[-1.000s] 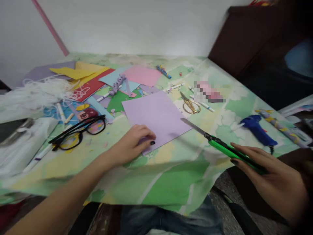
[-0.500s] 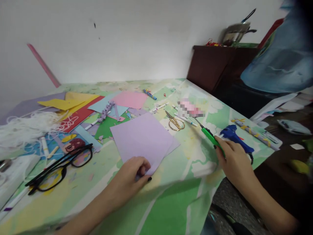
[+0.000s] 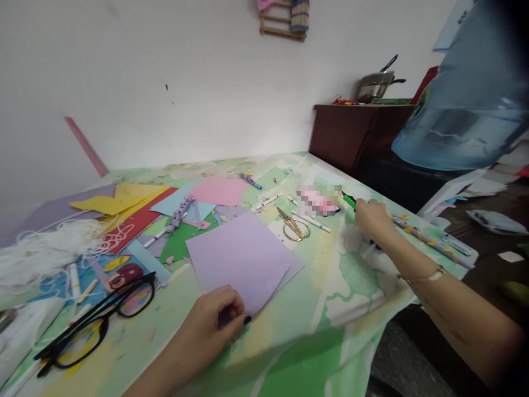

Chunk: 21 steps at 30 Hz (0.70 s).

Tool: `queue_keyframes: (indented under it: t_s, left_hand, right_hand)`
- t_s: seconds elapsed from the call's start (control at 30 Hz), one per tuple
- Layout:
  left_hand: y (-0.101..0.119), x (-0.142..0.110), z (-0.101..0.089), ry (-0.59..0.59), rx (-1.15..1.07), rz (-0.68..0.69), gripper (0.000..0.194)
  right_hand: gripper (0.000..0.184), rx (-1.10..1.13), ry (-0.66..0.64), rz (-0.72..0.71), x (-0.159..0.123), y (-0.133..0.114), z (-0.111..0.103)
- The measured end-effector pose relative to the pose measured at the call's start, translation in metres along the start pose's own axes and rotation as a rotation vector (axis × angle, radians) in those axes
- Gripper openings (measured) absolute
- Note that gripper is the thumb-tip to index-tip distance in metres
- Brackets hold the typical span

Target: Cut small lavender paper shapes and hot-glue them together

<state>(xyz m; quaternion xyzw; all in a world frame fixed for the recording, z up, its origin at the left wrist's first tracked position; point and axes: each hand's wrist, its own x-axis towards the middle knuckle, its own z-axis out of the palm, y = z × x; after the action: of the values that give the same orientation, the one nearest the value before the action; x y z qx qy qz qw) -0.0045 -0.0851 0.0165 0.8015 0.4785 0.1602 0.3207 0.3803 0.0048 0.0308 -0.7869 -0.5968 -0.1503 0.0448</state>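
Note:
A green utility knife point(image 3: 349, 201) is gripped in my right hand point(image 3: 371, 216), beyond the middle of the table, with its tip pointing away to the left. Just left of that tip lies a pink object point(image 3: 317, 202), partly pixelated. My left hand point(image 3: 223, 314) rests on the near edge of a lilac paper sheet point(image 3: 243, 256). Its fingers are loosely curled, with the thumb apart from them and nothing visible between. A second lilac sheet point(image 3: 294, 270) shows from underneath at the right. Gold-handled scissors point(image 3: 295, 227) lie beyond the sheets, their blades slightly apart.
Black glasses point(image 3: 99, 325), tangled white string point(image 3: 49, 248) and coloured papers point(image 3: 128, 215) cover the left side. White markers point(image 3: 312, 220) lie by the scissors. A decorated lilac stick point(image 3: 433, 240) lies at the right edge. A large water bottle point(image 3: 458, 121) stands beyond.
My right hand has moved farther across the table with the knife, over the blue glue gun, which is now mostly hidden. The view has tilted up; my left hand stays at the paper.

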Motion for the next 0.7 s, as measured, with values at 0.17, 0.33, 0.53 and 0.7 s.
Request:
queue_keyframes:
  t_s: [0.17, 0.33, 0.53, 0.7]
  left_hand:
    - [-0.014, -0.008, -0.013, 0.181, -0.102, -0.013, 0.018]
    - [-0.028, -0.012, -0.035, 0.426, -0.274, -0.082, 0.017]
    - [-0.028, -0.015, -0.047, 0.653, -0.352, -0.107, 0.012]
    - [-0.029, -0.028, -0.04, 0.681, -0.329, -0.075, 0.011]
  right_hand:
    - [0.036, 0.039, -0.031, 0.006, 0.007, -0.041, -0.007]
    - [0.037, 0.212, -0.171, -0.307, -0.029, -0.125, -0.021]
    - [0.061, 0.298, -0.315, -0.414, -0.047, -0.188, -0.03]
    - [0.07, 0.354, -0.412, -0.373, -0.027, -0.198, -0.028]
